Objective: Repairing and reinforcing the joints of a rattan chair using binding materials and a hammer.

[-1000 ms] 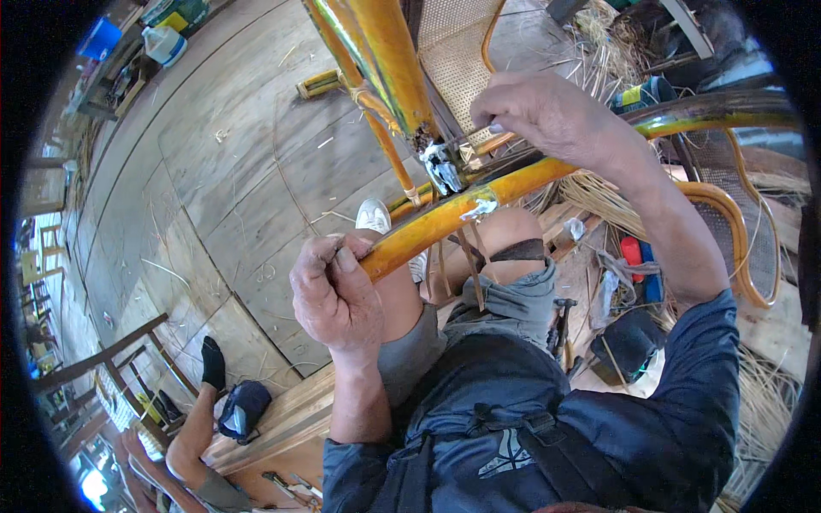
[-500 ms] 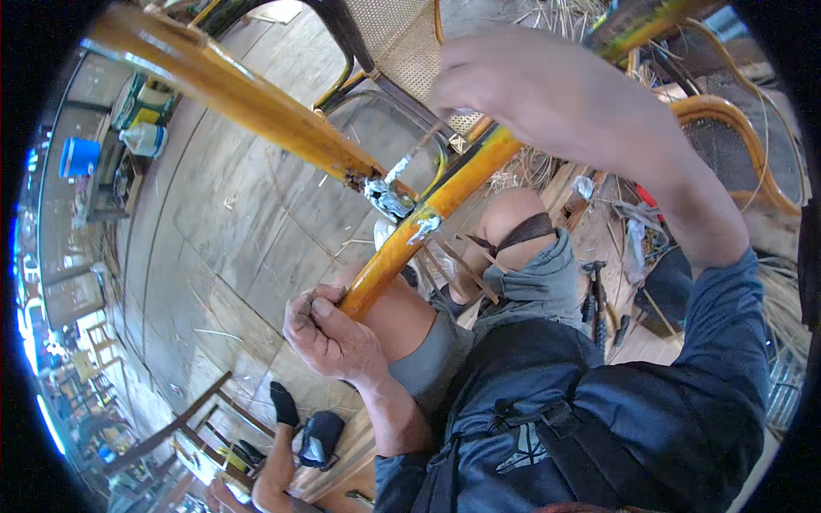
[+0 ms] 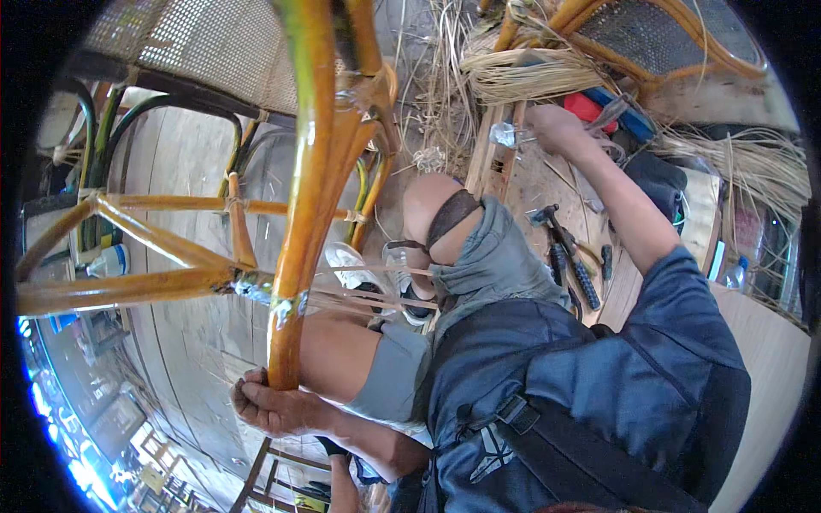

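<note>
My left hand point(image 3: 269, 406) is wrapped round the lower end of a glossy orange-brown rattan leg point(image 3: 298, 248), which belongs to a rattan chair frame. Silvery-white paste point(image 3: 252, 289) coats the joint where a side rail point(image 3: 128, 291) meets this leg, and more lies on the leg itself. Out to the right, my right hand point(image 3: 556, 130) is closed low over the boards, beside a crumpled clear plastic packet point(image 3: 503, 134). Its fingertips are partly hidden; the thin stick it gripped earlier barely shows there. Several thin strips point(image 3: 376, 295) hang beyond the leg, near my knees.
A hammer point(image 3: 569, 256) and other hand tools lie on boards to my right. Bundled cane strips point(image 3: 534, 79) and loose strands point(image 3: 744, 171) spread behind. Chairs with woven cane panels point(image 3: 197, 43) stand at the far left. Another person's limb point(image 3: 344, 483) shows at the lower edge.
My right hand has moved from the joint, where it held a thin paste-tipped stick, to the plastic packet on the right. The frame has swung leftward and the leg stands more upright in view.
</note>
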`<action>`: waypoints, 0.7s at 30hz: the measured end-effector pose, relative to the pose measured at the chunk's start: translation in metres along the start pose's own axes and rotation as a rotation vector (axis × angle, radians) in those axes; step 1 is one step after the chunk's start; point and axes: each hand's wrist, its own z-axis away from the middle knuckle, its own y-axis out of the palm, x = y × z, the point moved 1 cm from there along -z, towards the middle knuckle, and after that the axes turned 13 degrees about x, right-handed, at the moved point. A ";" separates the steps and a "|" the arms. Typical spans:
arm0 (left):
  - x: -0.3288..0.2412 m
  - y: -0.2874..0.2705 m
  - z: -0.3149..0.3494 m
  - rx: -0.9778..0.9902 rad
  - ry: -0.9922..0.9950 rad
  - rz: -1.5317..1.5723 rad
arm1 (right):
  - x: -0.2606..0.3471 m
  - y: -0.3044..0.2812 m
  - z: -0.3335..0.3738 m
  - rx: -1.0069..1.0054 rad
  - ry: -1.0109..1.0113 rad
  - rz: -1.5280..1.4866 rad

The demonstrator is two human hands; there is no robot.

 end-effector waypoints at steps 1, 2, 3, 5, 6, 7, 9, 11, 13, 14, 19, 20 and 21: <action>-0.002 0.008 0.002 0.006 -0.006 -0.003 | -0.005 0.010 -0.011 0.016 0.081 0.065; -0.007 0.017 0.004 0.003 -0.062 -0.049 | -0.016 0.018 -0.015 0.020 0.103 0.060; -0.014 0.008 0.002 -0.012 -0.050 -0.080 | 0.007 0.019 -0.026 0.036 0.086 0.076; -0.016 0.007 -0.001 -0.023 -0.051 -0.133 | 0.029 0.013 -0.032 0.055 0.095 0.093; -0.016 0.008 -0.001 -0.018 -0.048 -0.139 | 0.037 0.007 -0.034 0.070 0.092 0.126; -0.017 0.009 -0.001 -0.021 -0.046 -0.136 | 0.041 0.007 -0.034 0.085 0.087 0.154; -0.020 0.012 -0.001 -0.022 -0.034 -0.145 | 0.032 0.023 -0.056 0.062 0.073 0.123; -0.030 0.011 -0.003 -0.069 -0.057 -0.163 | 0.045 0.030 -0.075 0.076 -0.133 0.325; -0.021 0.001 -0.003 -0.054 -0.031 -0.325 | 0.033 0.027 -0.079 0.076 -0.381 0.424; -0.014 -0.002 -0.004 -0.011 0.048 -0.276 | 0.018 0.027 -0.086 0.054 -0.363 0.324; -0.016 0.015 0.001 -0.001 0.009 -0.050 | -0.027 0.009 -0.061 0.072 -0.183 0.245; -0.016 0.013 0.000 -0.014 0.015 -0.048 | -0.065 0.021 -0.073 0.166 -0.203 0.133; -0.012 0.006 0.000 0.005 0.003 -0.029 | -0.056 0.012 -0.062 0.156 -0.131 -0.144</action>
